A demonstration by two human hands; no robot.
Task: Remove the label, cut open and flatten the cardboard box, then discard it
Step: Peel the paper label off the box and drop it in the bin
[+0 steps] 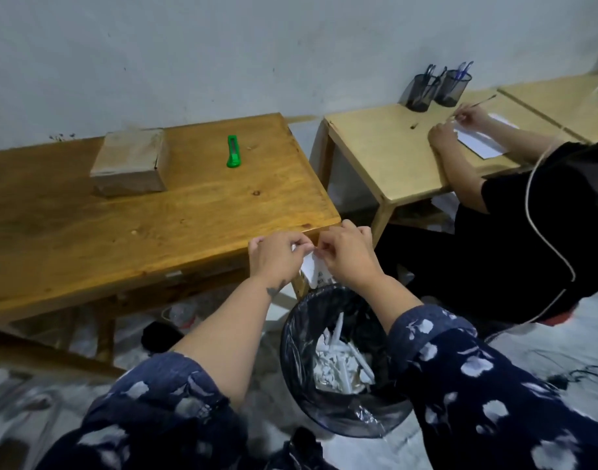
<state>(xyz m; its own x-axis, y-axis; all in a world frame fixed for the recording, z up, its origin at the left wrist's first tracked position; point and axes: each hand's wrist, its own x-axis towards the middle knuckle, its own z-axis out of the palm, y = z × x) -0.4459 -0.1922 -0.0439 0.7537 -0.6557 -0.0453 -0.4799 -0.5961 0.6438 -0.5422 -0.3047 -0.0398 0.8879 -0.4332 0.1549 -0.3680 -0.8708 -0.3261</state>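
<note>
Two hands meet at the centre of the view, just off the near right corner of a wooden table [189, 212] and directly above a black-lined waste bin [290, 337]. The left hand [277, 257] and right hand [346, 254] each pinch a piece of white label [312, 269] with fingers closed on it; the paper hangs down between them towards the bin, which already holds white scraps. It looks like the label step is ending, with the paper being torn or readied for dropping, though a tear line cannot be made out.

The cardboard box [131, 162] sits at about ten o'clock from the hands, well apart, near the wall. It appears closed and uncut. Its long axis seems to run roughly from seven to one o'clock, one short end facing the viewer. A green utility knife [233, 151] lies at about eleven o'clock, to the right of the box, lengthwise pointing near twelve.

Next, judging by this, the hands need to release the paper, then reach back for the knife and box.

At two o'clock, another person writes at a paler desk [385, 157].
</note>
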